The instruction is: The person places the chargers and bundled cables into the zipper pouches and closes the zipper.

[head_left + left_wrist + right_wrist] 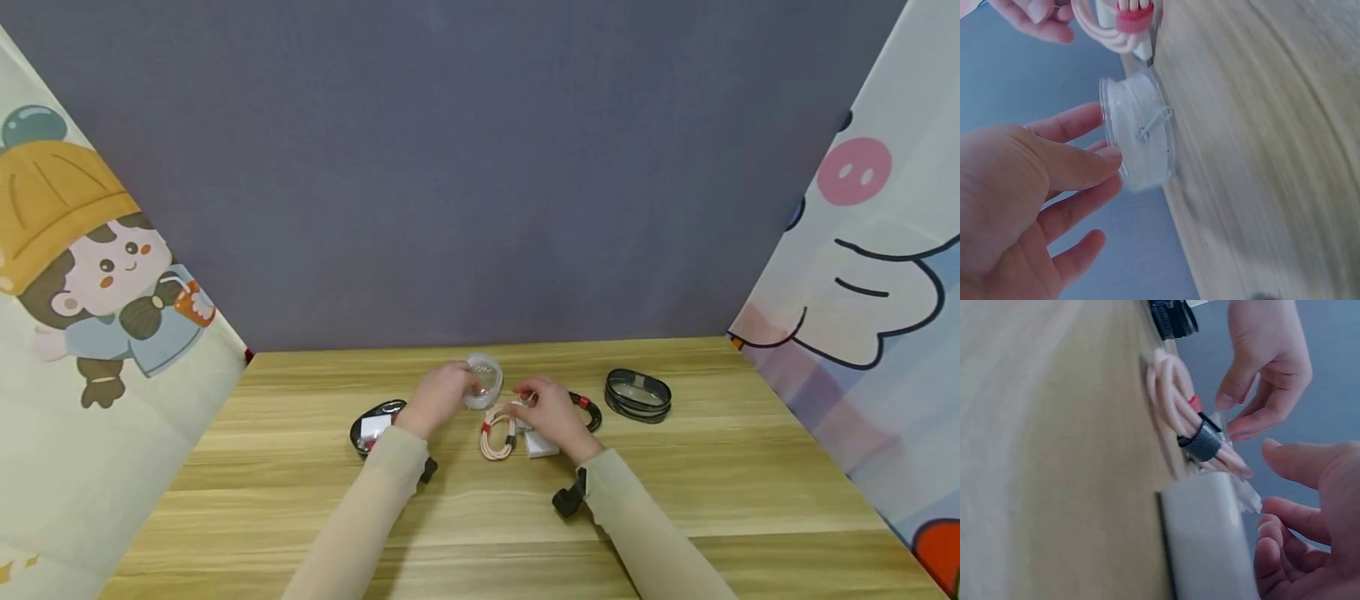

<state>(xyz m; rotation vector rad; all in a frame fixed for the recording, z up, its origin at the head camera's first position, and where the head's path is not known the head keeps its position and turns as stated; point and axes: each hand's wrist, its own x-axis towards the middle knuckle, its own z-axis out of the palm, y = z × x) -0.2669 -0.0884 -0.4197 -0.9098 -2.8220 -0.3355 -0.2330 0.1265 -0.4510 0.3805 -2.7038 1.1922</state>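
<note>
A clear round spool (484,382) wound with whitish, see-through line stands on its edge on the table. My left hand (438,398) pinches its rim between thumb and fingers; the left wrist view shows the thumb on the near face of the spool (1141,134). To the right, my right hand (553,414) hovers over a coiled pink cable (497,442) tied with red and black straps. Its thumb stays apart from the loosely bent fingers, beside a clear plastic-like piece (1247,497). Just below that hand lies a white block (1207,537).
A black cable bundle (362,439) with a white piece on it lies at the left, partly behind my left arm. Another black cable (594,414) with a red strap sits right of my right hand. Farther right is a black coil (637,397). A grey panel (480,183) rises behind the table.
</note>
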